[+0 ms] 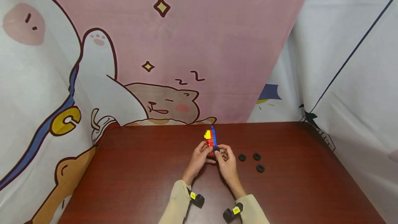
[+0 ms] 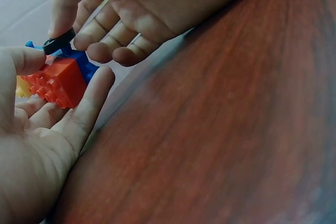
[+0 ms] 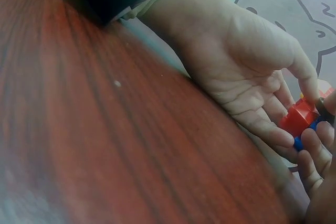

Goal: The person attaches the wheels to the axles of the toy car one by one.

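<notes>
A small toy vehicle of red, blue and yellow building blocks [image 1: 210, 142] is held up above the table between the two hands. My left hand [image 1: 196, 159] grips its red block [image 2: 67, 80], with the thumb on the near side and fingers beneath. My right hand [image 1: 228, 164] pinches a black toy wheel [image 2: 59, 41] against the blue piece [image 2: 86, 65] along the vehicle's side. Whether the wheel is fixed on the blue piece I cannot tell. In the right wrist view, the toy's red block [image 3: 300, 118] is partly covered by fingers.
Three loose black wheels, a left one [image 1: 242, 157], a far one [image 1: 256, 156] and a near one [image 1: 260, 168], lie on the brown wooden table [image 1: 133, 175] right of my hands. A printed cloth [image 1: 230, 51] hangs behind the table.
</notes>
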Available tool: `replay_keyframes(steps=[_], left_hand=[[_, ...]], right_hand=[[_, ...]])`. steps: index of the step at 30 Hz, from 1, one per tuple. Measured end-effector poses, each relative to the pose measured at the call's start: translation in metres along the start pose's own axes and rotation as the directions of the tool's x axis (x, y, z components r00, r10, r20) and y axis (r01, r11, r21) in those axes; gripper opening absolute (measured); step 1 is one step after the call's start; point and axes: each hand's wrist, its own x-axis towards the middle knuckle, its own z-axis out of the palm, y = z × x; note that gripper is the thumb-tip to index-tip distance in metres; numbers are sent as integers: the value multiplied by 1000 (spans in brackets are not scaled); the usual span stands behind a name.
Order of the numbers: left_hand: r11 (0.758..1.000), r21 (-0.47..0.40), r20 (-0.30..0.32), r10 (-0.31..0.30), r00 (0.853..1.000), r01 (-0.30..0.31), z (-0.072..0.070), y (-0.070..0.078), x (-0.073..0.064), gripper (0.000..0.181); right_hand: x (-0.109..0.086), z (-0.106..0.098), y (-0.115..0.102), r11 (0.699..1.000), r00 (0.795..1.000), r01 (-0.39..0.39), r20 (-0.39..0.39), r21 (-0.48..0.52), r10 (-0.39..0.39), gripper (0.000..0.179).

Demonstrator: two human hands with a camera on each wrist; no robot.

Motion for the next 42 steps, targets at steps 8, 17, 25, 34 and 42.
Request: replay_keyframes(steps=[8,17,25,34,42], left_hand=[[1000,-6,6,7,1000,-7,0,2,0,40],[1000,-4,57,25,998,-25,-2,3,-2,45],[1000,24,71,14,997,-16,-2,2,-3,48],[999,41,52,20,998,-22,-2,1,-2,44],[999,34,60,17,998,-19,-2,2,-3,61]], right_hand=[[1,-1,-3,999,999,-34,13,-13,34,22],[2,-1,-2,997,998,-65,11,-41,66,19],[0,-2,-5,994,995,-81,52,-77,85,21],[0,-1,-4,993,991,-111,76,-43,114,15],[0,0,-8,988,989,-114,80,-101,122,19]])
